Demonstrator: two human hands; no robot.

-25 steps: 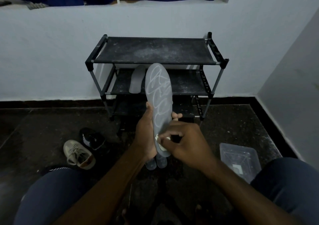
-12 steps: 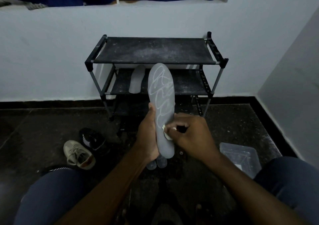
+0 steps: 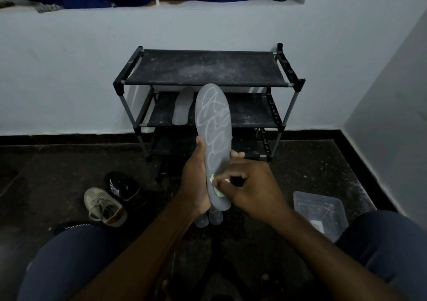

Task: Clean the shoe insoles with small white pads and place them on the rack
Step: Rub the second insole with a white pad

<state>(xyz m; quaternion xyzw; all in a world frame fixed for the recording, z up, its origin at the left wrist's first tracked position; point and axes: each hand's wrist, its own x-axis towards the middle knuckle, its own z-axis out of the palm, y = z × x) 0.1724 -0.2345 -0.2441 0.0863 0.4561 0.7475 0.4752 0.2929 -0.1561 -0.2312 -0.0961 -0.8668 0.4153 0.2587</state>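
Insole (image 3: 213, 139) upright at centre, toe overlapping the rack (image 3: 208, 69) at 12 o'clock; left hand (image 3: 196, 180) grips its left edge. Right hand (image 3: 251, 185) pinches a pad (image 3: 218, 193) against the heel, tub (image 3: 300, 200) at 4 o'clock.

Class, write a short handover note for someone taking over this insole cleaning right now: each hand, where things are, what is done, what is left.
Left hand grips the held insole upright by its lower half.
Right hand pinches a white pad against its heel end.
Done: one insole lies on the rack's middle shelf.
To do: white scribbles cover the held insole; wipe them off, then shelve it. Two more pieces, seemingly insoles, lie on the floor beneath the hands.
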